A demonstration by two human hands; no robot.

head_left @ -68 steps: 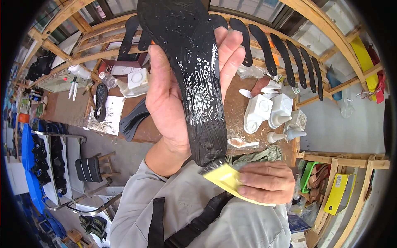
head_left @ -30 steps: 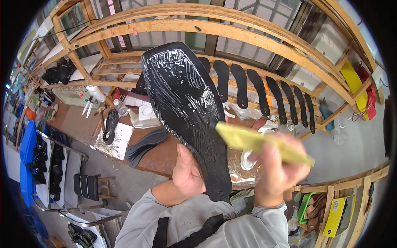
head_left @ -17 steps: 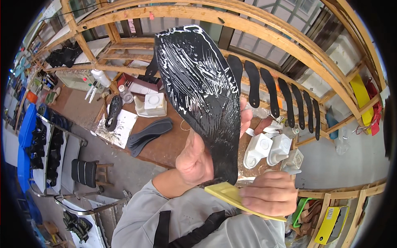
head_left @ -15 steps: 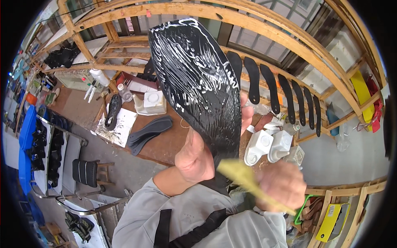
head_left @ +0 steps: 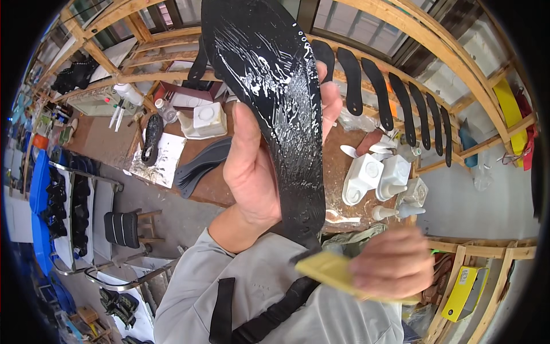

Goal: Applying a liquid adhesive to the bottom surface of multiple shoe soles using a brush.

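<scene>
A black shoe sole [head_left: 252, 34], smeared with streaks of wet white glue, is held upright in front of me. My left hand [head_left: 252, 172] grips it by the edges, the thumb on its left side and fingertips showing at its right. My right hand [head_left: 395, 261] is closed around the yellow handle of a brush [head_left: 326, 272]. The brush's dark tip lies at the lower, narrow end of the sole; whether it touches is hard to tell. The right hand is slightly blurred.
Several black soles [head_left: 375, 94] hang along a wooden rack across the back. White plastic containers [head_left: 362, 178] stand on the brown table. Left of the sole lie stacked dark soles [head_left: 203, 163] and a black shoe [head_left: 152, 137] on stained paper. A wheeled rack [head_left: 69, 212] stands further left.
The sole has moved up, and the white glue on it is spread thinner, leaving the upper part blacker. The brush and right hand have shifted slightly lower.
</scene>
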